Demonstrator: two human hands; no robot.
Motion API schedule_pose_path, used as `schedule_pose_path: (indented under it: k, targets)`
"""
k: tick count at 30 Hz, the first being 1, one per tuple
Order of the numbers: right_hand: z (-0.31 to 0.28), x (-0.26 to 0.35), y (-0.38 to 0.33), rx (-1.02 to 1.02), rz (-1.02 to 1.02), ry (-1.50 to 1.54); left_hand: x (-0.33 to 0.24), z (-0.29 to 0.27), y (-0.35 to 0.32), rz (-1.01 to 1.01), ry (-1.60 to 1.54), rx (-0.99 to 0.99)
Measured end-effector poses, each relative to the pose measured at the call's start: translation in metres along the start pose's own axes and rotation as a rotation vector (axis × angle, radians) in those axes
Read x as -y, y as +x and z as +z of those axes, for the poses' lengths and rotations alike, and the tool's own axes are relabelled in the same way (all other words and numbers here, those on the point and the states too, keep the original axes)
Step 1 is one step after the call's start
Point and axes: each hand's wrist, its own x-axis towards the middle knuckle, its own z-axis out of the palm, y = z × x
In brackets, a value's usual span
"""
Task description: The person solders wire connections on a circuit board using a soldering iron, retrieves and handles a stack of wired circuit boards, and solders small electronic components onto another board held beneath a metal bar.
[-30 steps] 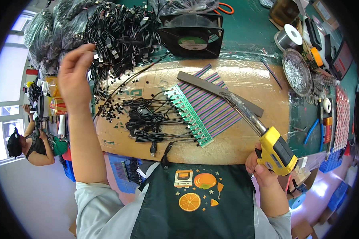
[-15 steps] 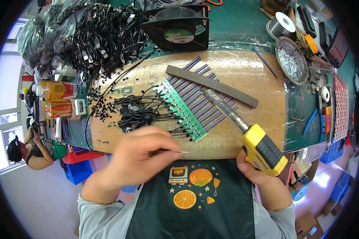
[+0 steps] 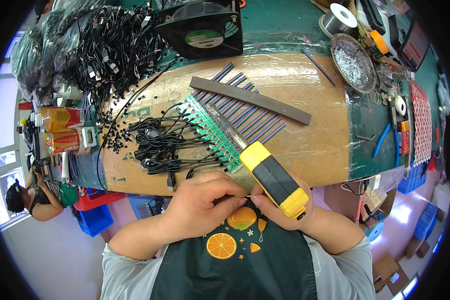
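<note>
Left hand (image 3: pixel 205 201) grip pinched on thin piece (image 3: pixel 249 196), mostly hidden; right hand (image 3: pixel 279 217) grip round yellow soldering gun (image 3: pixel 274 177).

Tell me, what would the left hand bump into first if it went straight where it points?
Probably the right hand, which holds the yellow-and-black tool. The left hand points right, toward those fingertips, and a thin strand seems to show between them. Depth is hard to judge, though.

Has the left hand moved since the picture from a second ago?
Yes. Against the brown mat, the left hand has moved right and toward the body: from near the black cable heap to the mat's near edge, beside the right hand.
</note>
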Motion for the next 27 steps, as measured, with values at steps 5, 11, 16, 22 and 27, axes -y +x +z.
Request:
schedule_pose_path:
  k: [5,11,16,22,27]
  targets:
    - [-0.004,0.012,0.001,0.178,0.095,-0.067,-0.001,0.000,-0.007,0.123,0.167,0.066]
    - [-0.007,0.007,-0.014,0.102,0.067,-0.109,0.004,-0.003,-0.013,0.201,0.413,0.122]
    - [-0.015,-0.006,-0.042,-0.079,0.065,-0.264,0.004,-0.011,-0.002,0.165,0.472,-0.114]
    - [-0.017,-0.007,-0.053,-0.094,0.164,-0.128,0.016,-0.002,0.003,0.204,0.643,-0.165]
    - [-0.021,-0.012,-0.063,-0.053,0.175,-0.132,0.019,-0.002,0.006,0.182,0.648,-0.152]
